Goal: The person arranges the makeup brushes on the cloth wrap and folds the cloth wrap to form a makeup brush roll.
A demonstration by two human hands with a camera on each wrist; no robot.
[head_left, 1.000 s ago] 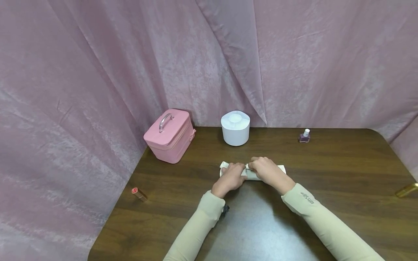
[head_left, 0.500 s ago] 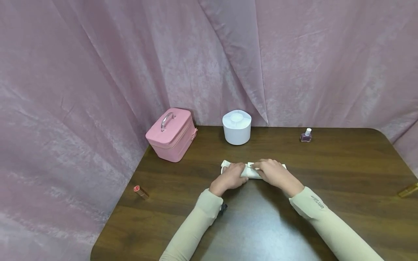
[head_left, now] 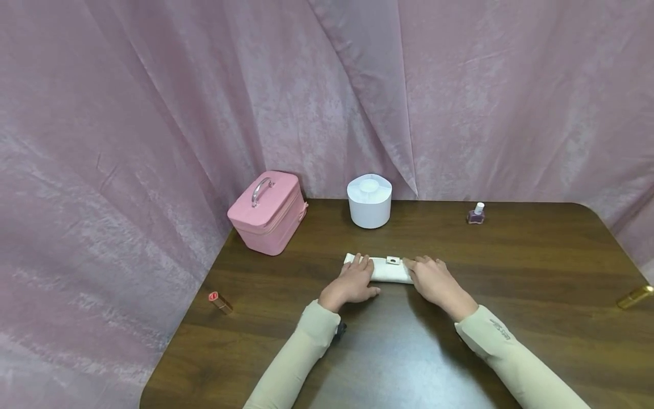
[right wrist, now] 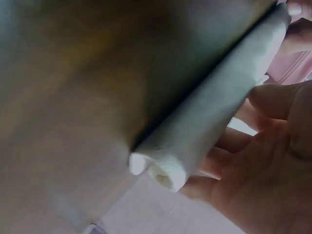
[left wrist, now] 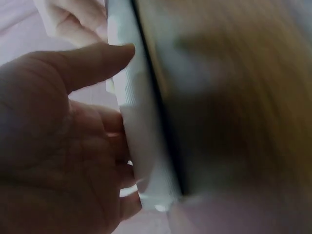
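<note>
A white rolled pouch [head_left: 389, 271] lies lengthwise on the table, with a small snap tab [head_left: 393, 260] showing along its far edge. On its left end rests my left hand [head_left: 351, 282], fingers spread and fairly straight. My right hand [head_left: 434, 282] lies over the right end, its fingertips touching the pouch beside the tab. In the left wrist view, the left thumb [left wrist: 117, 53] lies against the roll [left wrist: 139, 107] and the fingers extend along its far side. The right wrist view shows the coiled end [right wrist: 165, 174] and the right fingers [right wrist: 229, 141] laid along the roll.
At the back of the wooden table [head_left: 511, 341] stand a pink vanity case [head_left: 265, 213], a white lidded container [head_left: 369, 204] and a purple nail polish bottle [head_left: 476, 214]. A lipstick [head_left: 220, 303] lies at left, a gold tube [head_left: 635, 297] at the right edge. A pink curtain hangs behind.
The right hand has moved right, off the snap tab, which now shows. My left hand has shifted left and its fingers have straightened. The pouch has stayed in about the same place.
</note>
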